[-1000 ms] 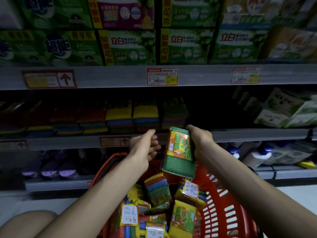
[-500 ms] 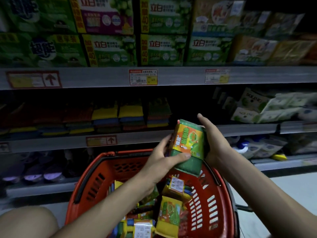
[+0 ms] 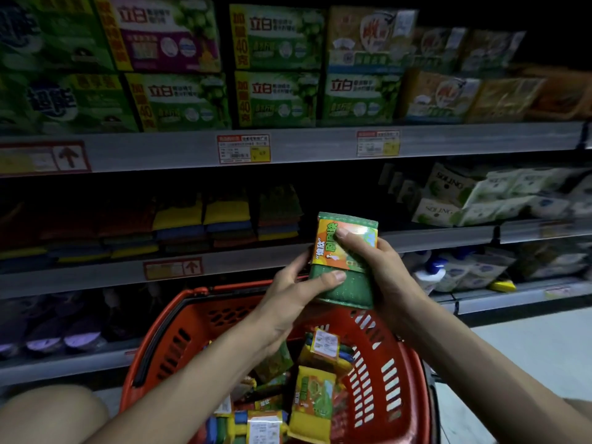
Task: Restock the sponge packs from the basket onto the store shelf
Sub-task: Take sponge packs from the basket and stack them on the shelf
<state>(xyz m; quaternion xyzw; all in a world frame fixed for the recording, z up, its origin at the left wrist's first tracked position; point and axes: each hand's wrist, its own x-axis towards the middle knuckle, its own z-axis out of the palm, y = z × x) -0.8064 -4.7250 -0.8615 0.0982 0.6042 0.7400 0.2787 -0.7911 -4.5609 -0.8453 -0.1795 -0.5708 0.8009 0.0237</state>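
- Store shelf (image 3: 243, 260): carries stacked sponges (image 3: 205, 225) in yellow, blue and red on the middle tier, beyond the basket.
- Red plastic basket (image 3: 166, 318): sits low in front of the shelf; holds loose sponge packs (image 3: 315, 398).
- Right hand (image 3: 384, 274): grips the raised pack from the right, fingers curled over its label.
- Left hand (image 3: 298, 293): clasps the lower left corner, thumb laid across the green front.
- Green sponge pack (image 3: 330, 251): stands upright between both hands, above the basket's far rim, short of the shelf.

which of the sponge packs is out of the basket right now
The green sponge pack with the orange label, gripped by the left hand and right hand above the red basket; the other packs lie inside it.
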